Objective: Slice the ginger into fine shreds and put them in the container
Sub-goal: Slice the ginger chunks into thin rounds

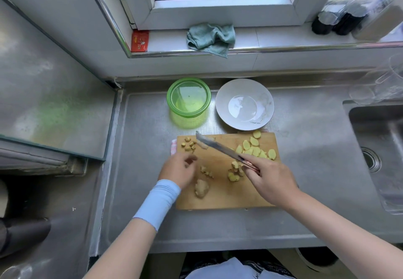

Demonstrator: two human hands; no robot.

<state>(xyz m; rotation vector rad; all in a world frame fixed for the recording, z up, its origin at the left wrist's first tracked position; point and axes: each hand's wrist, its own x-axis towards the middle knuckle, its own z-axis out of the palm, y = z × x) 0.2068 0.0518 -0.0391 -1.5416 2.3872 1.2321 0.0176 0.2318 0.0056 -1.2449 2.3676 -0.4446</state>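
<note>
A wooden cutting board (220, 200) lies on the steel counter. Yellow ginger slices (255, 148) are spread at its far right. A whole ginger piece (201, 188) sits near the front, with small chunks (235, 173) mid-board and scraps (188, 145) at the far left corner. My right hand (270, 180) grips the handle of a knife (218, 148) whose blade points left and away, lifted over the board. My left hand (178, 170), fingers loosely curled, hovers over the board's left edge and holds nothing that I can see. A green lidded container (188, 100) stands behind the board.
A white bowl (265, 102) sits beside the container. A sink (379, 148) lies to the right, with clear glassware (379, 84) behind it. A teal cloth (211, 37), a red packet (139, 40) and dark bottles (335, 20) are on the windowsill.
</note>
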